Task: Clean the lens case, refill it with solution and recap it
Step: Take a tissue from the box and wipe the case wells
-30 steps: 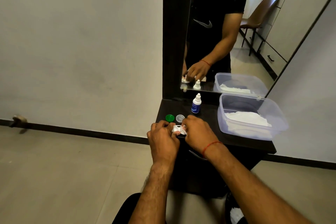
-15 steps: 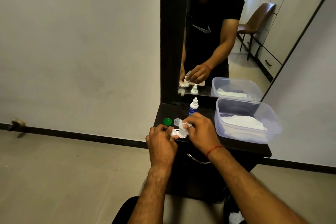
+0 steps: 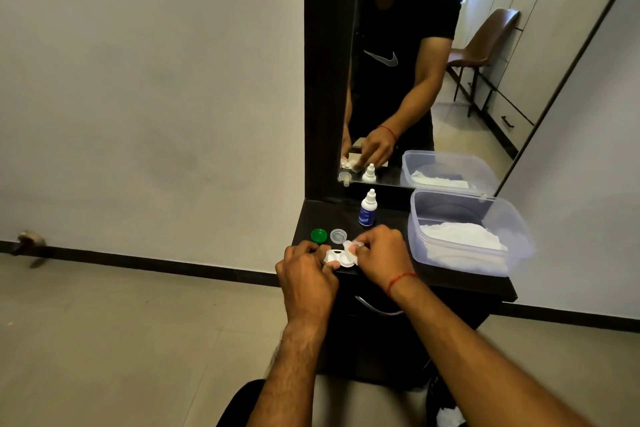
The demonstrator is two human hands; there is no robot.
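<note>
A white lens case [image 3: 337,257] with two open wells is held over the near left edge of the dark dresser top [image 3: 450,282]. My left hand [image 3: 304,274] grips its left end. My right hand [image 3: 379,251] pinches a small white tissue [image 3: 352,246] against the case's right well. A green cap [image 3: 319,235] and a clear cap [image 3: 338,236] lie on the top just beyond the case. The solution bottle [image 3: 367,208], white with a blue label, stands capped behind them.
A clear plastic tub [image 3: 512,236] holding white tissues sits on the right of the dresser top. A mirror [image 3: 433,62] rises behind, reflecting me, the bottle and the tub. A drawer handle [image 3: 374,309] is below my hands. Grey wall and tiled floor lie to the left.
The view has tilted up slightly. My hands stay together on the case; the right hand's tissue has shifted over the case's right well.
</note>
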